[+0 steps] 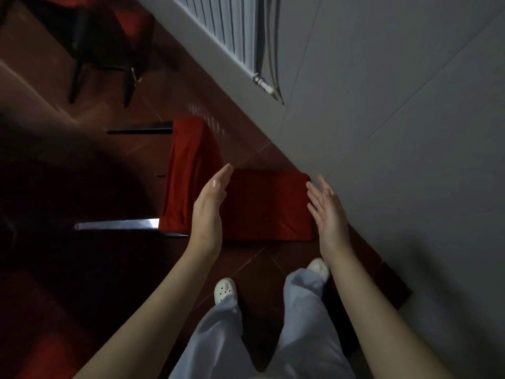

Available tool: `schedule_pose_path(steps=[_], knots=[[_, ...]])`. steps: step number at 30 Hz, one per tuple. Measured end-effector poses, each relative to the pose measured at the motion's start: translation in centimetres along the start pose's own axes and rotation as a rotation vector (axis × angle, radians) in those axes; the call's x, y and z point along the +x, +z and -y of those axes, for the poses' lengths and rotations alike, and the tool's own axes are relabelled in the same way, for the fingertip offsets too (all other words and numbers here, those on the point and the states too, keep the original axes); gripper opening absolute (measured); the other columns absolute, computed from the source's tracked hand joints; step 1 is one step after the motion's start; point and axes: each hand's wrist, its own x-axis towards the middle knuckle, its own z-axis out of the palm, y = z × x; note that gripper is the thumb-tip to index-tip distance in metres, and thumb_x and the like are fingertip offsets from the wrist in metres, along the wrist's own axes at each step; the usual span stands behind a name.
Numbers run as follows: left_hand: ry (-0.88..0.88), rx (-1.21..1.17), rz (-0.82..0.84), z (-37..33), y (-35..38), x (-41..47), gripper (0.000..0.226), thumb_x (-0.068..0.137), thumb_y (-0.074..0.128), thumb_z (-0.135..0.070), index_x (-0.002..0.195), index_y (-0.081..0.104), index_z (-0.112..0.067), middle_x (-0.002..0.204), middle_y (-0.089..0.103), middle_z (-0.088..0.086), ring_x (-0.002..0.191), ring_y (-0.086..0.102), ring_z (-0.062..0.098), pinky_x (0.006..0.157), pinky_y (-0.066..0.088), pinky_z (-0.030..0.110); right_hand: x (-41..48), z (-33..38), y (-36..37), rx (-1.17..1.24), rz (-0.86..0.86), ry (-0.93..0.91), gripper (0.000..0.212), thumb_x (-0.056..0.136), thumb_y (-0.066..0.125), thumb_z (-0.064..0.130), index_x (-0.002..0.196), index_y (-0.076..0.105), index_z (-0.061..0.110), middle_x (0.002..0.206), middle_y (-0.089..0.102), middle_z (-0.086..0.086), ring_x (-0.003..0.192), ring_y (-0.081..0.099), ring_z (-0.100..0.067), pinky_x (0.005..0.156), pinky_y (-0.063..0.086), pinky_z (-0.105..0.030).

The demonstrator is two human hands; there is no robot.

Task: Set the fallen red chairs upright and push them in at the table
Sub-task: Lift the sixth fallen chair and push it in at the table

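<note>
A fallen red chair (262, 203) lies on its back on the dark red tile floor, its backrest flat toward me and its seat standing on edge to the left. Its dark legs (117, 224) point left. My left hand (209, 212) hovers open above the left side of the backrest, fingers straight. My right hand (328, 212) hovers open by the backrest's right edge, close to the wall. Neither hand touches the chair. A second red chair (101, 36) stands upright at the top left beside a brown table (30, 58).
A pale tiled wall (396, 132) runs diagonally on the right with a white radiator (226, 26) and pipes. My feet in white clogs (225, 289) stand just behind the fallen chair. Something red (35, 337) shows dimly at the bottom left.
</note>
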Motion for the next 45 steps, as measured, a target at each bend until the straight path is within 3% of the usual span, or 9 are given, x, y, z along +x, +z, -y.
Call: schedule_pose_path(steps=[8, 12, 18, 24, 29, 31, 34, 37, 45], knots=[[0.01, -0.02, -0.205, 2.1, 9.2, 4.5, 0.053, 0.097, 0.033, -0.045, 0.138, 0.051, -0.016, 0.138, 0.055, -0.006, 0.128, 0.048, 0.002, 0.109, 0.036, 0.028, 11.3, -1.1, -6.8, -0.114, 0.181, 0.112, 0.047, 0.101, 0.033, 0.049, 0.145, 0.037, 0.032, 0.139, 0.051, 0.011, 0.129, 0.046, -0.002, 0.112, 0.034, -0.031], [-0.006, -0.016, -0.349, 4.6, 14.4, 7.2, 0.059, 0.095, 0.034, -0.052, 0.139, 0.05, -0.017, 0.139, 0.054, -0.007, 0.128, 0.047, 0.001, 0.108, 0.038, 0.025, 17.3, -2.5, -9.6, -0.176, 0.278, 0.117, 0.045, 0.105, 0.03, 0.037, 0.148, 0.035, 0.025, 0.145, 0.048, 0.001, 0.133, 0.044, -0.008, 0.112, 0.033, -0.031], [-0.101, -0.026, -0.454, 10.8, 19.7, 10.7, 0.05, 0.099, 0.033, -0.043, 0.138, 0.05, -0.018, 0.138, 0.053, -0.01, 0.129, 0.046, -0.001, 0.106, 0.037, 0.015, 23.8, -7.4, -12.6, -0.225, 0.331, 0.211, 0.044, 0.101, 0.037, 0.044, 0.142, 0.04, 0.032, 0.144, 0.049, 0.005, 0.133, 0.044, -0.006, 0.107, 0.035, -0.022], [-0.249, -0.022, -0.447, 23.5, 21.7, 15.9, 0.034, 0.103, 0.038, -0.03, 0.135, 0.051, -0.027, 0.138, 0.052, -0.013, 0.129, 0.043, -0.005, 0.103, 0.036, 0.011, 29.3, -18.5, -13.4, -0.31, 0.329, 0.324, 0.037, 0.092, 0.047, 0.057, 0.128, 0.047, 0.048, 0.133, 0.054, 0.017, 0.119, 0.049, 0.011, 0.094, 0.039, -0.011], [-0.29, -0.023, -0.41, 36.3, 23.8, 21.4, 0.036, 0.101, 0.043, -0.037, 0.136, 0.049, -0.034, 0.139, 0.049, -0.02, 0.131, 0.038, -0.009, 0.107, 0.033, 0.013, 34.6, -30.8, -14.8, -0.337, 0.238, 0.383, 0.041, 0.099, 0.047, 0.044, 0.139, 0.043, 0.04, 0.141, 0.05, 0.012, 0.114, 0.048, 0.019, 0.082, 0.04, 0.001], [-0.299, -0.002, -0.413, 41.1, 24.5, 23.7, 0.039, 0.098, 0.044, -0.04, 0.136, 0.049, -0.036, 0.14, 0.047, -0.021, 0.132, 0.035, -0.01, 0.107, 0.031, 0.013, 36.9, -35.4, -15.0, -0.333, 0.213, 0.408, 0.045, 0.099, 0.048, 0.042, 0.143, 0.041, 0.037, 0.145, 0.047, 0.011, 0.114, 0.046, 0.017, 0.083, 0.038, -0.002], [-0.327, 0.067, -0.383, 48.2, 25.7, 26.6, 0.042, 0.098, 0.043, -0.042, 0.139, 0.044, -0.038, 0.151, 0.037, -0.014, 0.14, 0.026, -0.003, 0.117, 0.024, 0.031, 40.3, -42.1, -15.6, -0.358, 0.142, 0.411, 0.05, 0.099, 0.049, 0.043, 0.147, 0.037, 0.037, 0.148, 0.042, 0.013, 0.121, 0.045, 0.008, 0.086, 0.034, -0.007], [-0.363, 0.187, -0.326, 53.7, 26.4, 28.1, 0.046, 0.098, 0.041, -0.047, 0.144, 0.036, -0.041, 0.157, 0.023, -0.015, 0.145, 0.013, 0.002, 0.12, 0.017, 0.044, 43.0, -47.5, -16.1, -0.4, 0.08, 0.421, 0.056, 0.098, 0.05, 0.043, 0.15, 0.029, 0.036, 0.153, 0.036, 0.011, 0.135, 0.038, -0.008, 0.105, 0.034, -0.027], [-0.472, 0.321, -0.209, 65.5, 27.6, 28.6, 0.051, 0.098, 0.038, -0.053, 0.147, 0.026, -0.046, 0.159, 0.009, -0.019, 0.147, 0.002, 0.005, 0.12, 0.011, 0.046, 46.0, -60.5, -18.8, -0.698, 0.0, 0.483, 0.069, 0.098, 0.05, 0.04, 0.155, 0.012, 0.03, 0.157, 0.03, -0.003, 0.138, 0.037, -0.028, 0.108, 0.035, -0.043]])
